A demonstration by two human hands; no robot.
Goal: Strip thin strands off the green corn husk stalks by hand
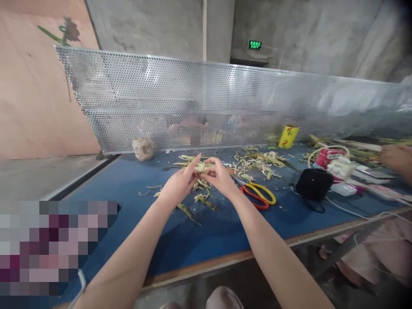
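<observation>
Over the middle of the blue table (122,231), my left hand (177,185) and my right hand (222,177) meet at a small pale-green piece of plant stalk (201,168). The fingers of both hands are pinched around it, and they partly cover it. Beneath and nearer to me lie dark green plant tips (189,213), with more loose scraps under the fingers. Scissors (263,195) with one red and one yellow handle loop rest to the right of my right hand. A spread of pale stalk peelings (257,162) lies behind them.
A perforated metal screen (167,94) runs along the table's back. A wrapped roll (143,149) stands back left, a yellow cylinder (289,136) back right. A black pouch (314,183), pink packet (326,158) and white cables lie right, near another person's hand (397,158).
</observation>
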